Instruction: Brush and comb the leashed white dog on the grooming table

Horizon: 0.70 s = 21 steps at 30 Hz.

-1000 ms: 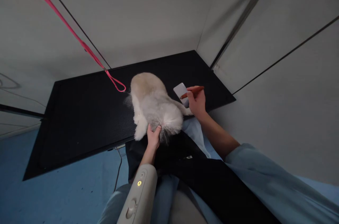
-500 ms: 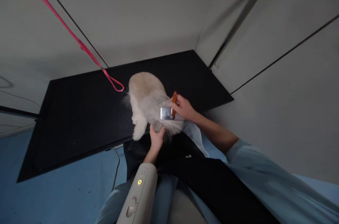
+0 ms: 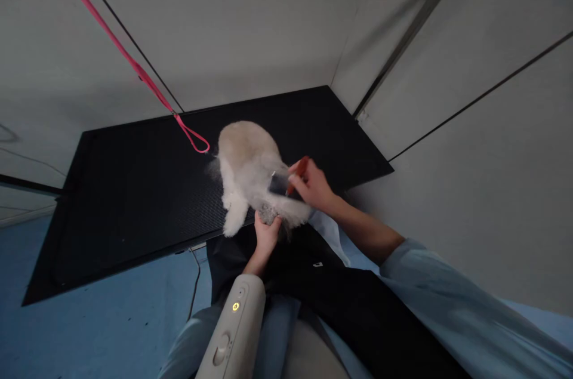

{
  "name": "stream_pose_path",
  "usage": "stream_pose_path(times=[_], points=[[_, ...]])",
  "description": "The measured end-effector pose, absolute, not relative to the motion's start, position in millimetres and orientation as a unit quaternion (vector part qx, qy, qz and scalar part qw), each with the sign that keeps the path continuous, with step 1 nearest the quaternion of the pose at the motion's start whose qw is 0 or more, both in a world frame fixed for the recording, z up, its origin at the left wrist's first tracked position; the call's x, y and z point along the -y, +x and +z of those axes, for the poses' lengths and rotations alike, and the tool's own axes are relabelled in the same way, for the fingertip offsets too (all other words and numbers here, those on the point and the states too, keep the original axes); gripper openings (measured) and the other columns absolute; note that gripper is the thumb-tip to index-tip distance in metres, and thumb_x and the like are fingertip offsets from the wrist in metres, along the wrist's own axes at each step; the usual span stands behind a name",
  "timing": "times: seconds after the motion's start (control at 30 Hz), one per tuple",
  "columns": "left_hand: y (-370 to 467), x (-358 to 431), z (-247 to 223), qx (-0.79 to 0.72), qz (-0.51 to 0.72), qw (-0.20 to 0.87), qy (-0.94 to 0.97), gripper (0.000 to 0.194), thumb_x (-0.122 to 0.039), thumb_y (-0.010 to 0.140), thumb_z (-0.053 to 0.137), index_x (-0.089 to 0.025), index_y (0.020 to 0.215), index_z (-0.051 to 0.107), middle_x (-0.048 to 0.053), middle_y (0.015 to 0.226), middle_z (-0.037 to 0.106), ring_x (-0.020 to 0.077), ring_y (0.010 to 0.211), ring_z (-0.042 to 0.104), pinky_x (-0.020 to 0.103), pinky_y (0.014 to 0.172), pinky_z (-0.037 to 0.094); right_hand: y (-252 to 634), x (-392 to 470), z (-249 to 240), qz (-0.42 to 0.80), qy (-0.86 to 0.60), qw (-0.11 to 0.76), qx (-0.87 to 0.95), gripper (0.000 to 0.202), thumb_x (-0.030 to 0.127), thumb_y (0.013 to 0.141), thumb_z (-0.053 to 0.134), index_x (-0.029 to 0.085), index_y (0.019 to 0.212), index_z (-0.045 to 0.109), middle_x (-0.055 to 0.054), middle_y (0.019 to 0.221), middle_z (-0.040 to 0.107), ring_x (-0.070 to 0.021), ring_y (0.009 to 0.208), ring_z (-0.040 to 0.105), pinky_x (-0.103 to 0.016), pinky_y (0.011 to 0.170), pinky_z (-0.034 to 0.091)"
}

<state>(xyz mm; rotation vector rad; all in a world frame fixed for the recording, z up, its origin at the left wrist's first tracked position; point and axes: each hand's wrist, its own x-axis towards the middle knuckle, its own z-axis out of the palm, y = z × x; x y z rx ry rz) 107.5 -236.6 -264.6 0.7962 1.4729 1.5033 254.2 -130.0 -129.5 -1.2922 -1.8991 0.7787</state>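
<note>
A fluffy cream and white animal (image 3: 246, 143) is on the black table (image 3: 125, 188), by its near edge. My right hand (image 3: 312, 185) grips the orange-brown handle of a brush (image 3: 279, 183), whose head is tilted against the pale fur and blurred. Just below and left of the brush, my left hand (image 3: 267, 232) is closed on the animal's greyish fur; which body part lies under that fur cannot be made out.
A pink looped leash (image 3: 147, 82) hangs down to the table, left of the animal. A pale device (image 3: 239, 322) with a yellow light shows at the bottom. Dark bars and cords run along the grey walls.
The brush has turned, so its metal face no longer shows flat, and my right hand has shifted slightly right. My left hand keeps its hold on the fur.
</note>
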Motion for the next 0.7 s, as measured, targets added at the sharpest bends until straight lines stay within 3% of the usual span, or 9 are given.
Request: stream_pose_path(times=[0.1,0.27,0.43,0.6,0.7], points=[[108.2,236.5,-263.3,-0.592,0.603,0.425,0.325,0.048,-0.027,0.064,0.075,-0.016,0.105,0.054,0.009,0.098,0.070,0.0216,0.088,0.069,0.036,0.086,0.054,254.2,127.8,-131.0,0.321,-0.497,0.281,0.756,0.016,0.034,0.084,0.058,0.019,0.090,0.057,-0.001,0.072,0.063,-0.0155,0.064,0.058,-0.029,0.063,0.044],[107.8,237.7,-263.4,-0.597,0.593,0.426,0.332,0.051,-0.028,0.061,0.076,-0.016,0.106,0.054,0.010,0.098,0.070,0.0224,0.089,0.069,0.037,0.087,0.054,257.9,126.4,-125.7,0.207,-0.537,0.397,0.715,0.021,0.036,0.086,0.056,0.020,0.100,0.057,-0.005,0.089,0.066,-0.0188,0.080,0.063,-0.032,0.073,0.047],[107.7,239.5,-269.2,-0.587,0.594,0.429,0.344,0.051,-0.027,0.063,0.075,-0.017,0.108,0.053,0.009,0.100,0.069,0.0221,0.092,0.068,0.037,0.089,0.053,255.2,123.8,-125.0,0.316,-0.492,0.271,0.765,0.016,0.035,0.085,0.056,0.020,0.090,0.055,-0.001,0.074,0.064,-0.0160,0.065,0.058,-0.029,0.064,0.044],[107.8,240.4,-276.0,-0.583,0.596,0.437,0.337,0.057,-0.026,0.062,0.077,-0.016,0.113,0.052,0.010,0.104,0.068,0.0232,0.096,0.067,0.039,0.093,0.052,257.2,115.7,-121.1,0.209,-0.539,0.351,0.737,0.019,0.036,0.087,0.054,0.019,0.096,0.055,-0.005,0.086,0.066,-0.0186,0.078,0.061,-0.031,0.072,0.044],[106.8,241.0,-277.5,-0.573,0.593,0.449,0.345,0.055,-0.025,0.064,0.077,-0.017,0.112,0.052,0.009,0.103,0.068,0.0225,0.094,0.067,0.039,0.091,0.052,256.1,116.1,-123.6,0.295,-0.497,0.274,0.769,0.018,0.037,0.086,0.056,0.020,0.092,0.054,-0.001,0.073,0.063,-0.0160,0.066,0.058,-0.028,0.064,0.042]])
